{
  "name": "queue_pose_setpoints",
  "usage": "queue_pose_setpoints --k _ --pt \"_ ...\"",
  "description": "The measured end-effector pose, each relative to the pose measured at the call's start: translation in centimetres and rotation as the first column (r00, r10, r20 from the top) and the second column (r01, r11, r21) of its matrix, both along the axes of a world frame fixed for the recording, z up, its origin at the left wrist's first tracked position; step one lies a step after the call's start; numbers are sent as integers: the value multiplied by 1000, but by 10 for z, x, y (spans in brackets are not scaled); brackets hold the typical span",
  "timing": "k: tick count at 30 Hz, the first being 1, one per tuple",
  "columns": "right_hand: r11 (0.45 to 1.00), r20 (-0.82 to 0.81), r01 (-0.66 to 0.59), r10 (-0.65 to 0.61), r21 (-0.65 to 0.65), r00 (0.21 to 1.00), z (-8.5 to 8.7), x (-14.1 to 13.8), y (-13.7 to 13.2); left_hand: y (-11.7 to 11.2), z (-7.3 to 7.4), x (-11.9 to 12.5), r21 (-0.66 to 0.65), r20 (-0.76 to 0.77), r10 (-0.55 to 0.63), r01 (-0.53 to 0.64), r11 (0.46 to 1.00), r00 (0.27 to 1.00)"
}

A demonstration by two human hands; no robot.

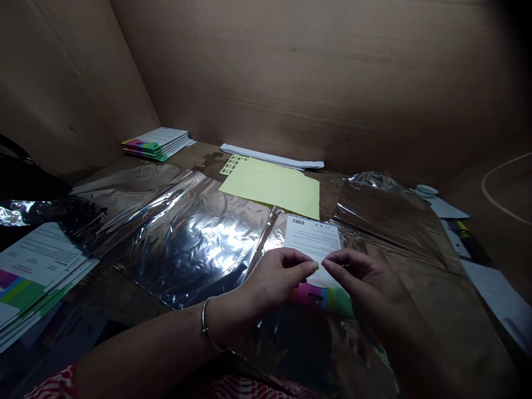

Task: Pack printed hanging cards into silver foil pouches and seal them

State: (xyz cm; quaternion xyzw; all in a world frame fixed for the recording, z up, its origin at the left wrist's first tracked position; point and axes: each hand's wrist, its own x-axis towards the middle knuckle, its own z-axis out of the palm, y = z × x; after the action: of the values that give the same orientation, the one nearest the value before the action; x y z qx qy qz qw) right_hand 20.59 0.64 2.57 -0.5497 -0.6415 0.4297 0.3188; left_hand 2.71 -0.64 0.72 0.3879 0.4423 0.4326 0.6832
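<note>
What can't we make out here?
All in the head view:
Whether left grip or right grip pinches anything: too dim and small to tell.
Card: fine print too small to read; partly behind both grips.
Label sheet: partly covered by yellow sheet.
Card stack at left: cut off by the left edge.

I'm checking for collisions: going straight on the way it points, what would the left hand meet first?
The left hand would probably meet the right hand, close ahead; exact depth is unclear.
</note>
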Motion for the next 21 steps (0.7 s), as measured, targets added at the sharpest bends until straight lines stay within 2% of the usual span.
queue_pose_setpoints --k 3,5,7,8,10,11,12,13,15,18,21 --pt "999 57 -10 8 39 998 0 -1 -3 -4 -2 -1 -35 -4 -23 23 999 1000" --pt "985 140 44 -68 167 988 3 1 -5 -8 -4 -5 -9 -79 -14 13 1000 997" --pt "940 151 161 -213 299 965 6 8 -8 -13 -6 -10 180 -249 22 24 983 968" --pt "923 123 216 -266 319 956 6 13 -10 -15 -8 -13 320 -350 32 88 943 936" --pt "937 68 243 -268 249 961 3 21 -12 -19 -15 -18 517 -540 7 325 792 842" --pt "961 60 208 -222 179 973 -2 24 -12 -19 -19 -20 536 -619 -30 450 715 785" --pt "984 69 153 -160 96 985 -8 26 -13 -20 -24 -22 516 -683 -67 545 661 727" --pt "995 88 95 -96 13 992 -15 26 -13 -20 -29 -22 482 -730 -93 606 633 677" --pt "993 121 25 -11 -119 993 -31 25 -13 -19 -39 -24 438 -780 -105 658 613 617" --pt "979 134 46 -19 -200 991 -49 21 -10 -18 -48 -25 462 -798 -62 674 576 599" --pt "959 80 82 -62 -272 995 -50 19 -8 -18 -50 -26 499 -800 -11 676 543 600"
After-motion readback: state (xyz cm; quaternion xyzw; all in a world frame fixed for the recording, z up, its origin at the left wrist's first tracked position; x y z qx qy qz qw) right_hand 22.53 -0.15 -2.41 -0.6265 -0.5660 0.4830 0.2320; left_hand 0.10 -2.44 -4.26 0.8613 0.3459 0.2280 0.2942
